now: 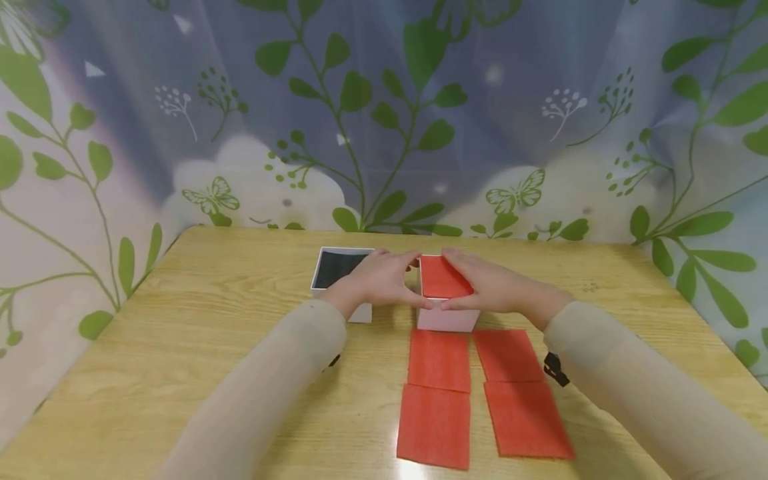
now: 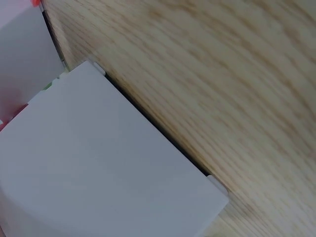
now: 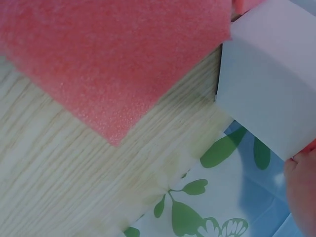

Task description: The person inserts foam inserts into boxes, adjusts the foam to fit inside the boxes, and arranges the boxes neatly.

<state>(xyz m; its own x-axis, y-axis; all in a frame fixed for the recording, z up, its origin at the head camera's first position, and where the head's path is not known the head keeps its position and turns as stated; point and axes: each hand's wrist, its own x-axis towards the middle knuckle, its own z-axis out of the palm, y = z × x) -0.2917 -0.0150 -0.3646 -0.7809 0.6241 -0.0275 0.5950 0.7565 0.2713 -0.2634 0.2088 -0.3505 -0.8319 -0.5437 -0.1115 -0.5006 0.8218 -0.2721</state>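
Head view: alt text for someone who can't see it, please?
A left hand and a right hand frame a white box holding a red sheet. Four red squares lie nearer the camera on a wooden table; another box, dark inside, stands to the left.

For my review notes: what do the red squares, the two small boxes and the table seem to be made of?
Red squares: probably foam sheet or felt, matte; the right wrist view shows a fine, grainy surface.
Left box and right box: likely thin card, pale and smooth, given flat walls and thin rims.
Table: wood or wood-look laminate, slightly glossy; grain lines and a bright reflection show.
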